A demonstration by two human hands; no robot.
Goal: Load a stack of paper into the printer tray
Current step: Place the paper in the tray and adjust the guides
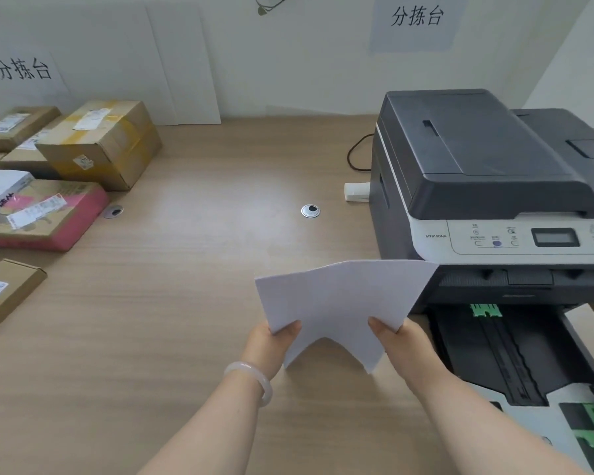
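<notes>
Paper stack [336, 303] between both hands, fingers hidden beneath, tray [515, 354] edge-cropped.

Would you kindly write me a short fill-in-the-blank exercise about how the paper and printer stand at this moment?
1. The stack of white paper is held by ____ hands, the left hand and the right hand.
2. The black pulled-out printer tray holds ____ paper so far.
3. The pale bangle sits on the ____ wrist.
4. The dark grey and white printer stands to the ____ of the paper.

Missing words: both; no; left; right
</notes>
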